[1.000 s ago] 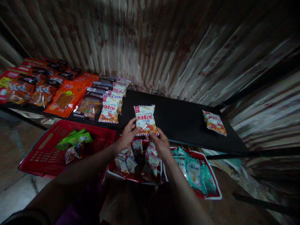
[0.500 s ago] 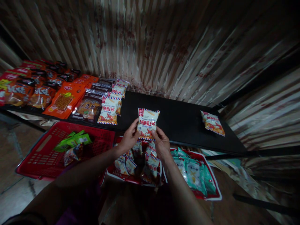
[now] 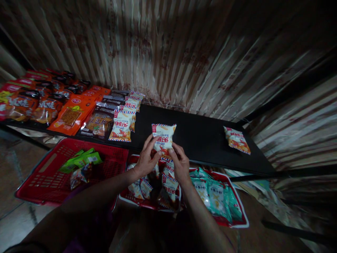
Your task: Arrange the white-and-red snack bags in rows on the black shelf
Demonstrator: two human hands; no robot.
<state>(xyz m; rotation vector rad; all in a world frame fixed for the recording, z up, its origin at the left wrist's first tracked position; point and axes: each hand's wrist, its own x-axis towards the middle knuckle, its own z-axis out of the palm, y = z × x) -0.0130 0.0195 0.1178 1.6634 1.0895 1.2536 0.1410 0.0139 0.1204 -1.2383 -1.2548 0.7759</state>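
Note:
Between my two hands is a white and orange snack bag, held upright with its printed front facing me. My left hand grips its left lower side, and my right hand pinches its right lower corner. The bag is in front of the black shelf, over a red basket that holds several bags of the same print. On the shelf to the left, a row of matching snack bags runs back toward the curtain. One more such bag lies alone near the shelf's right end.
Dark potato-chip bags, orange packets and orange-black bags fill the shelf's left part. A red basket at left holds green packets. Another basket at right holds teal bags. A striped curtain hangs behind.
The held bag and both hands have shifted slightly left and down in view. Both hands keep their hold on it. The shelf goods have stayed in place.

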